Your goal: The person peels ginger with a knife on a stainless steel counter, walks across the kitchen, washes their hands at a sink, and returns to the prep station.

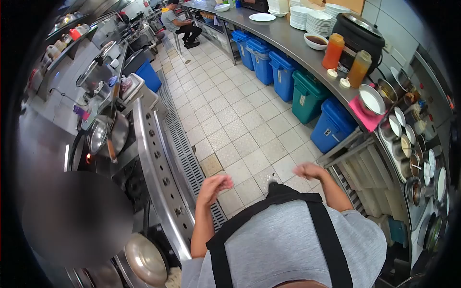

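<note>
My left hand [214,188] is raised over the floor beside the stove front, fingers loosely curled and slightly blurred, with nothing visible in it. Motion smears the fingers of my right hand [309,171], so their exact shape cannot be made out; I see no object there. Both hands are in front of my body, apart from each other and touching nothing. Nearest on the left is the steel stove front [161,192] with its row of knobs. A blue lidded bin [334,126] stands beyond my right hand, under the counter.
Tiled floor [235,115] and a drain grate [180,144] run ahead. Woks [117,132] and a round pan [145,259] sit on the left. Sauce bottles [333,51], stacked plates [319,23] and a pot [360,38] occupy the right counter [283,41]. A person [175,21] sits far ahead.
</note>
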